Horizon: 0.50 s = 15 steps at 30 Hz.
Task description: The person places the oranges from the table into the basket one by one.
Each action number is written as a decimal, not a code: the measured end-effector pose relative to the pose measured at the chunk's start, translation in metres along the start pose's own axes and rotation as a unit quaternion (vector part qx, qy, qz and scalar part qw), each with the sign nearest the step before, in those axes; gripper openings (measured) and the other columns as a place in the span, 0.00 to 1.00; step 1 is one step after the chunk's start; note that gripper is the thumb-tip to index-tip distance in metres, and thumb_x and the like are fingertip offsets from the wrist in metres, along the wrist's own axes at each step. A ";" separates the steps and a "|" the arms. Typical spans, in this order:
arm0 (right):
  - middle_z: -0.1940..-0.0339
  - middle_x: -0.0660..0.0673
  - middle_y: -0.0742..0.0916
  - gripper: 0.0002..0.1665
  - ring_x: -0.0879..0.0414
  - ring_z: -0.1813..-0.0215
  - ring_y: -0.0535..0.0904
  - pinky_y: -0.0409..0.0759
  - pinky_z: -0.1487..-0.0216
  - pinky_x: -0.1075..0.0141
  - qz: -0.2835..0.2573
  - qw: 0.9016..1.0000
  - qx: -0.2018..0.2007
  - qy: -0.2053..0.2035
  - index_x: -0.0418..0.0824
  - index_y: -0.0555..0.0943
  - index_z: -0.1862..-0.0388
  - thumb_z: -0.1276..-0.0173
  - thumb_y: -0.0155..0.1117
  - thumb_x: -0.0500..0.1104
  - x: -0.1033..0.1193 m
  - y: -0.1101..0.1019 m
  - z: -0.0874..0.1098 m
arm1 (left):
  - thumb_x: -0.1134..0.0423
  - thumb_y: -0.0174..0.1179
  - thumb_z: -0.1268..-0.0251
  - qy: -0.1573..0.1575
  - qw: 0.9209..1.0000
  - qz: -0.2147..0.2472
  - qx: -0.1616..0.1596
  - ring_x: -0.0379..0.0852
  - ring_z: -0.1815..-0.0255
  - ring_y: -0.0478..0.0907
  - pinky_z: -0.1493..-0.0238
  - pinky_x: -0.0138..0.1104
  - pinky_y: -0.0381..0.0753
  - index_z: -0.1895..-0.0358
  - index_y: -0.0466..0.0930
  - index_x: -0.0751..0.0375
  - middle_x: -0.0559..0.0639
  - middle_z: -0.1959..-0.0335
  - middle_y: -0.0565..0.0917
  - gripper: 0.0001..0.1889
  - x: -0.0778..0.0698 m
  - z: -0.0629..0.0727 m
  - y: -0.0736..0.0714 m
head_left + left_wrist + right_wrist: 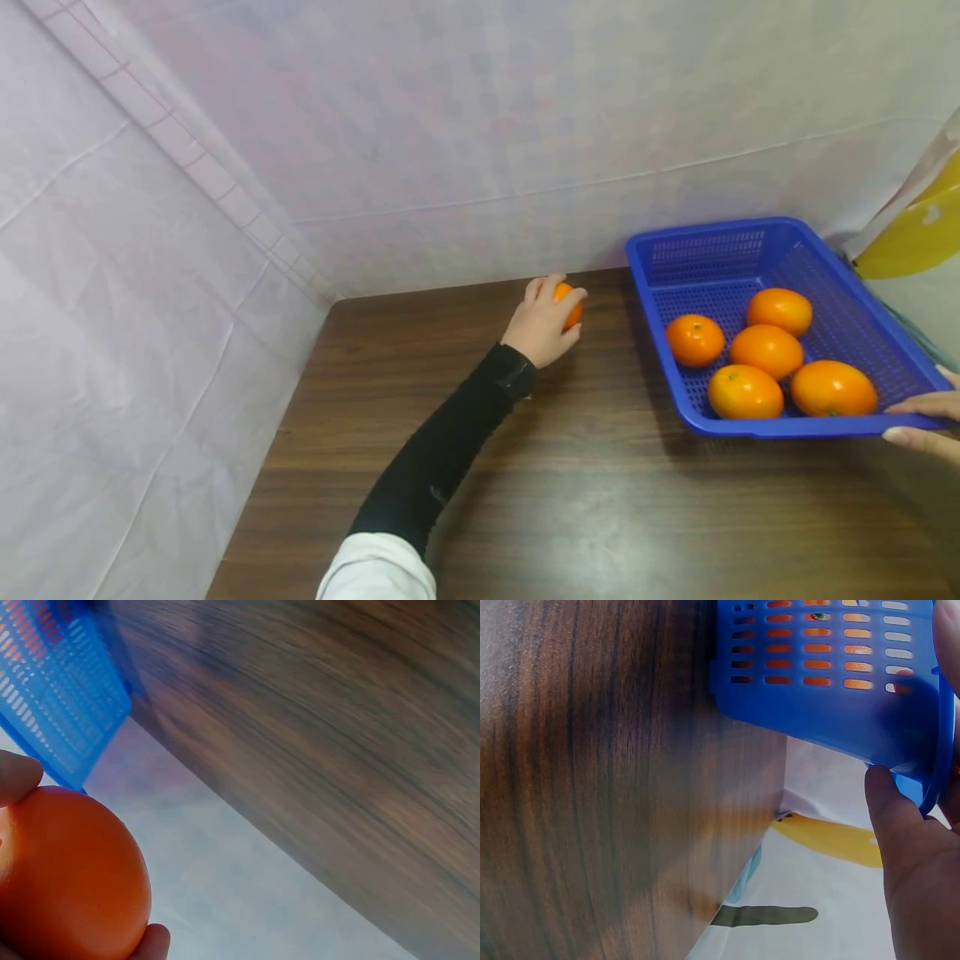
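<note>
My left hand (545, 321) grips an orange fruit (570, 307) near the back edge of the table, left of the basket. In the left wrist view that fruit (75, 877) shows smooth and round, with fingertips on two sides; most of the hand is out of frame. A blue plastic basket (660, 400) stands at the right with several orange fruits (767, 351) inside. At its near right corner my right hand (930, 417) holds the rim, partly cut off by the frame. In the right wrist view, fingers of the right hand (922, 862) lie about the basket's corner (825, 712).
The brown wood-grain table (600, 508) reaches back to a wall draped in pale cloth (480, 167). More pale cloth (112, 375) hangs along the left side. A yellow patterned cloth (911, 229) hangs behind the basket's right side.
</note>
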State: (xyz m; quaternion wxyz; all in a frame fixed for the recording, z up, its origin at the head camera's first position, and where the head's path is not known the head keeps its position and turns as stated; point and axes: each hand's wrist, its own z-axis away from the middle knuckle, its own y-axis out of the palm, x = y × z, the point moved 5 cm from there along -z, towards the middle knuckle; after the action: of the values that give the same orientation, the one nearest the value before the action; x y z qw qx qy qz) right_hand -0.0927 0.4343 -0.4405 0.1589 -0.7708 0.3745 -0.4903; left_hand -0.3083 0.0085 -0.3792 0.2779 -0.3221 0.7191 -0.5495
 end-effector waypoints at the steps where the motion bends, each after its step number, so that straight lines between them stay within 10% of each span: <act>1: 0.58 0.97 0.66 0.40 0.90 0.37 0.56 0.43 0.31 0.88 0.003 1.000 0.001 0.001 0.82 0.79 0.67 0.49 0.79 0.30 0.004 0.000 -0.001 | 0.50 0.60 0.29 0.004 1.000 -0.001 -0.001 0.59 0.28 0.64 0.35 0.44 0.78 0.31 0.72 0.43 0.57 0.25 0.63 0.25 -0.002 -0.001 -0.001; 15: 0.56 0.95 0.70 0.42 0.93 0.39 0.60 0.39 0.23 0.80 -0.003 0.999 0.014 -0.045 0.82 0.79 0.62 0.51 0.79 0.30 0.001 0.000 -0.003 | 0.49 0.60 0.30 0.030 0.999 -0.007 -0.021 0.57 0.31 0.67 0.42 0.41 0.82 0.32 0.73 0.40 0.55 0.26 0.65 0.24 -0.030 -0.017 -0.009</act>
State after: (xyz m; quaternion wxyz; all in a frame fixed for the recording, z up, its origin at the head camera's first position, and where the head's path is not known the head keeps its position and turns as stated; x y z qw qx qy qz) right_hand -0.0949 0.4336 -0.4387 0.1852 -0.7905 0.3579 -0.4612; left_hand -0.3003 0.0403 -0.3647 0.2460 -0.3164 0.7359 -0.5457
